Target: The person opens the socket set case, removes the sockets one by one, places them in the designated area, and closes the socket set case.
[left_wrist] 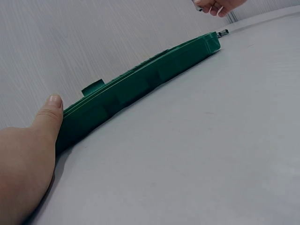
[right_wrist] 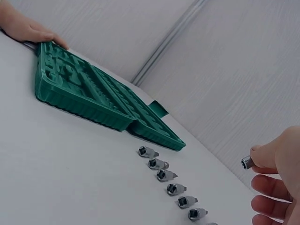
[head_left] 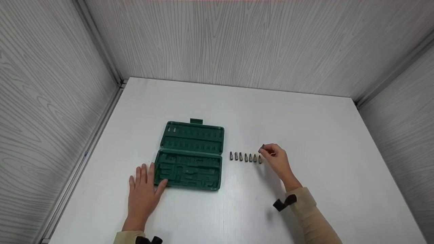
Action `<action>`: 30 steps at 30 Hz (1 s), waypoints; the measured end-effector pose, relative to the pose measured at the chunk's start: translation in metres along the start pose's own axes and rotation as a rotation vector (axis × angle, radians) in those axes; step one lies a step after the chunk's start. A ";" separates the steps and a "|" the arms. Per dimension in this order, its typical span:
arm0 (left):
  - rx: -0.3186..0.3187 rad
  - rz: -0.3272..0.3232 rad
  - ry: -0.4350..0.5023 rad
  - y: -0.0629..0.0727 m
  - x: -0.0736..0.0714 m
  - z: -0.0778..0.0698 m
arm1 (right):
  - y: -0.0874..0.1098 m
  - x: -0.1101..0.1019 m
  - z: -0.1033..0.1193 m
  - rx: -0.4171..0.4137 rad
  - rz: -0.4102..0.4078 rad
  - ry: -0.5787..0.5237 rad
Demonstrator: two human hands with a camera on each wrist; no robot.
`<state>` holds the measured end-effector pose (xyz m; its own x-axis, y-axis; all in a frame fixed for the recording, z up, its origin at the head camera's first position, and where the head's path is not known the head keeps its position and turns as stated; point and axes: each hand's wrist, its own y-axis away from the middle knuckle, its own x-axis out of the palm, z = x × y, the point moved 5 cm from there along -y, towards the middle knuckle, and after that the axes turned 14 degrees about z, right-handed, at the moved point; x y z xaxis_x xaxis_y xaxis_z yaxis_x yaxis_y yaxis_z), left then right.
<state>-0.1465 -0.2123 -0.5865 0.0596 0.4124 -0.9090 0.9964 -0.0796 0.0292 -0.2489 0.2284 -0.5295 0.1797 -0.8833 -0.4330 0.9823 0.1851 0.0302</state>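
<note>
A green plastic tool case [head_left: 187, 171] lies opened flat on the white table, its moulded slots facing up. My left hand [head_left: 144, 195] rests at its near left corner, fingers straight and thumb against the near edge. Right of the case, several silver bit sockets [head_left: 246, 157] lie in a row; in the right wrist view their square drive holes show on the bit sockets [right_wrist: 176, 189]. Above the row's right end, my right hand [head_left: 278, 161] pinches one more bit socket [right_wrist: 247, 162] between thumb and forefinger, off the table.
Two small pale pieces [head_left: 172, 129] sit in the far left slots of the case's lid half. A latch tab [head_left: 196, 121] sticks out at the case's far edge. Wood-grain panels [head_left: 217, 44] stand behind the table and at both sides.
</note>
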 end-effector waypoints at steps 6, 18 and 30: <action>0.000 -0.005 -0.005 0.000 -0.002 -0.001 | 0.006 -0.010 -0.012 0.053 0.015 0.054; 0.008 -0.015 -0.010 0.003 -0.001 -0.003 | 0.011 -0.012 -0.037 0.157 0.109 0.224; -0.005 0.006 -0.016 0.002 -0.001 -0.003 | 0.012 -0.007 -0.041 0.216 0.071 0.259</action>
<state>-0.1441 -0.2097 -0.5844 0.0646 0.3973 -0.9154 0.9963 -0.0777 0.0365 -0.2410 0.2547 -0.5632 0.2553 -0.7280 -0.6363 0.9615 0.1222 0.2460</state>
